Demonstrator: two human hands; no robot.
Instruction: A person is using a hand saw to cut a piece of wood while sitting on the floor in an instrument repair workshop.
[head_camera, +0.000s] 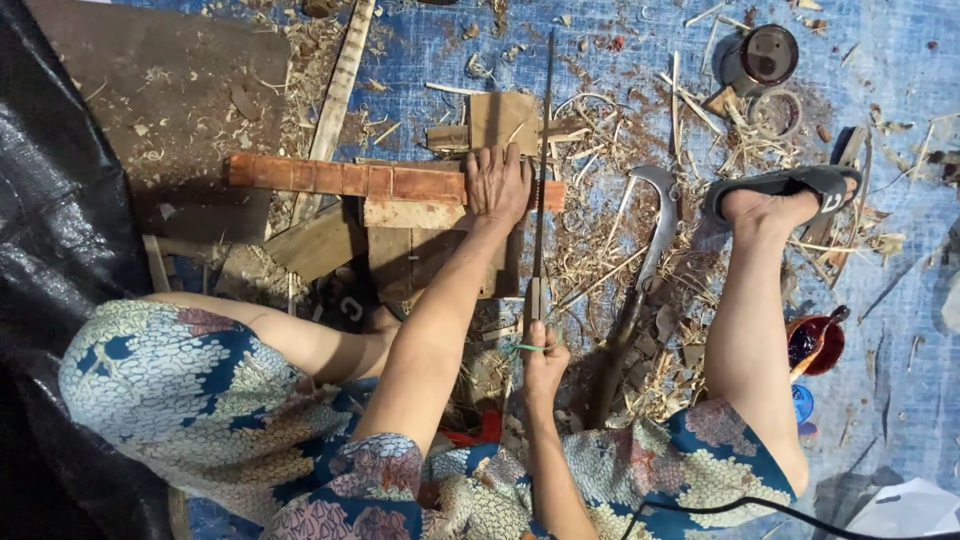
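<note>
My left hand (497, 185) presses flat on a long reddish-brown wooden strip (340, 178) that lies across stacked wood blocks (415, 240). My right hand (543, 362) is closed around the handle of a thin hand saw (543, 170). The saw's blade runs away from me and crosses the strip just right of my left hand. My legs in patterned fabric frame the work, and my sandalled right foot (790, 190) rests on the blue tarp.
A curved sickle-like knife (655, 215) lies right of the saw among shavings. A round tin with a lid (765, 55) sits far right, a dark red cup (815, 345) near my right leg. Black plastic sheeting (60, 250) lies left, beside a brown board (160, 90).
</note>
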